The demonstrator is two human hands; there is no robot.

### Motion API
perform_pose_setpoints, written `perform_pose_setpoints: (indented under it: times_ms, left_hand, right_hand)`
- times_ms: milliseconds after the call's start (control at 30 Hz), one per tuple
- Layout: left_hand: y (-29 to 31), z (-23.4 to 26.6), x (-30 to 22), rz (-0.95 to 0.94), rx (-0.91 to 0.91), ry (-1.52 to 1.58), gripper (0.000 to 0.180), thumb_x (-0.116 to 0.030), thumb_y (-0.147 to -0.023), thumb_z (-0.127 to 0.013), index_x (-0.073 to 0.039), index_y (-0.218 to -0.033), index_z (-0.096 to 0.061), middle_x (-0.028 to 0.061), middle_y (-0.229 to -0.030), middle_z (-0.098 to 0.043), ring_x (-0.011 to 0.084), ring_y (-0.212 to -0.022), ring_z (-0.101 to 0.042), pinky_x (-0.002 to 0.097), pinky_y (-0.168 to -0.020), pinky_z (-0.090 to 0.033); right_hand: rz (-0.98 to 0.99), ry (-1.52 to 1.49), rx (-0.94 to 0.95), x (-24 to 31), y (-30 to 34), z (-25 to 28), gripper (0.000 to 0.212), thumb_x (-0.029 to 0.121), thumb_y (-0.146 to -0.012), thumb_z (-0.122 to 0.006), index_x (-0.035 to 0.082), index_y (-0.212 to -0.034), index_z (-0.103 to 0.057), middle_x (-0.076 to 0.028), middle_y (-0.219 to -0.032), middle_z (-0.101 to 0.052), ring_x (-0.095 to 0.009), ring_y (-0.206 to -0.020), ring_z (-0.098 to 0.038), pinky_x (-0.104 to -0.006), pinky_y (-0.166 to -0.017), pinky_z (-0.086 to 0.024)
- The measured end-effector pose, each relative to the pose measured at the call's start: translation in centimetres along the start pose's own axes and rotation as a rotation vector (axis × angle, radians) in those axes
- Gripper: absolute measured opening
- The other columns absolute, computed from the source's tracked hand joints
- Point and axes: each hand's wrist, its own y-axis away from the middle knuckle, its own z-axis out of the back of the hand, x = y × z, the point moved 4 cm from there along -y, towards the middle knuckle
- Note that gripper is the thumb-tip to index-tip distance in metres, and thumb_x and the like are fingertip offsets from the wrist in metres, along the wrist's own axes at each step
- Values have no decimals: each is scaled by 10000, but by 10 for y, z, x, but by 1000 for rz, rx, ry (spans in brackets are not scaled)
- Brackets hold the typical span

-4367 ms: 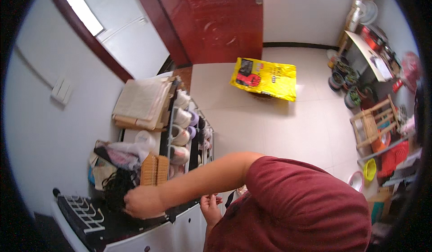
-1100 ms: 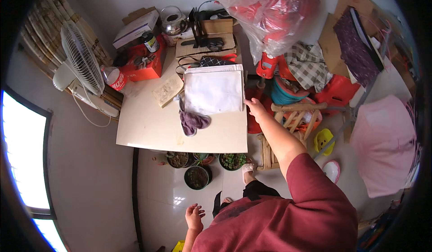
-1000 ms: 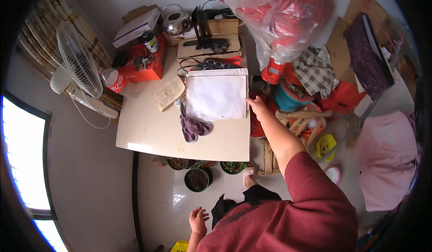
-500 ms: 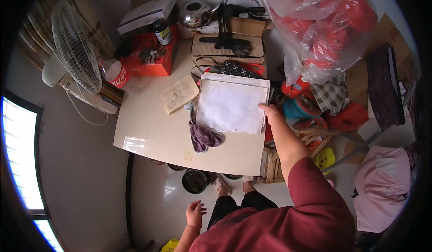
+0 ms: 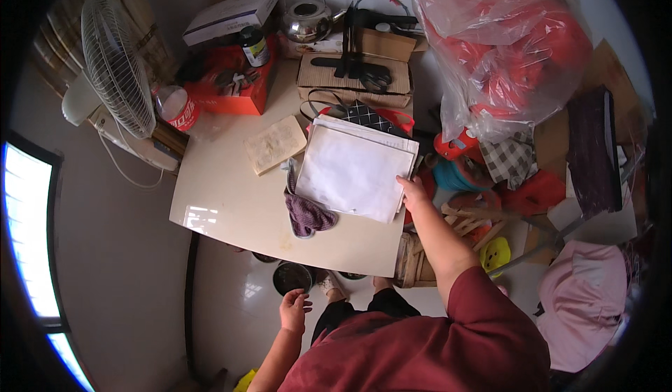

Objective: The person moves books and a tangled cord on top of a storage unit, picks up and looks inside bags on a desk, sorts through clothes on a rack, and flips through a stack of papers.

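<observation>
My right hand (image 5: 413,192) grips the right edge of a stack of white paper sheets (image 5: 355,175), thumb on top and fingers underneath. The stack lies tilted over the right part of the cream table (image 5: 231,199). A crumpled purple cloth (image 5: 309,215) sits against its lower left edge. Left of the papers lies a worn, yellowed book (image 5: 275,144). My left hand (image 5: 295,311) hangs below the front edge of the table, its fingers loosely bent and apart, holding nothing. Behind the papers, a black patterned bag (image 5: 376,119) is partly covered.
A cardboard box (image 5: 353,87) with black tools stands at the back, near a steel kettle (image 5: 308,19). Farther left are a red box (image 5: 231,101), a plastic bottle (image 5: 176,106) and a fan (image 5: 119,66). A bulging plastic bag (image 5: 504,56) fills the back right. Dark pots (image 5: 292,278) sit on the floor.
My right hand has shifted slightly down, and the paper stack has turned a little clockwise with it. My left hand has risen slightly toward the table. The whole view has shifted somewhat.
</observation>
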Motion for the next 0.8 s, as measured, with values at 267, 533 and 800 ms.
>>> perform_pose_setpoints:
  times_ms: [267, 533, 800]
  left_hand:
    - [28, -56, 30, 88, 3, 157, 154, -73, -795, -486, -34, -944, -492, 68, -800, -564, 125, -610, -541, 238, -512, -451]
    - [14, -58, 27, 68, 31, 83, 161, -86, -799, -475, -39, -953, -489, 63, -800, -561, 135, -620, -541, 244, -525, -446]
    - [-24, -42, -12, -4, 75, 26, 152, -85, -799, -468, -46, -945, -485, 62, -809, -563, 135, -626, -533, 250, -537, -439]
  right_hand:
    - [82, 147, 27, -11, -6, 3, 619, 103, -611, -666, -32, -1124, -347, -157, -1053, -482, -251, -946, -485, -328, -779, -395]
    - [-82, 25, 160, 9, 17, -1, 300, 148, -691, -636, 42, -947, -521, -47, -902, -562, -185, -790, -543, -325, -626, -443]
    - [-211, 71, 259, 4, 37, -26, 392, 180, -717, -610, -30, -1031, -505, -85, -1010, -548, -181, -883, -523, -314, -715, -416]
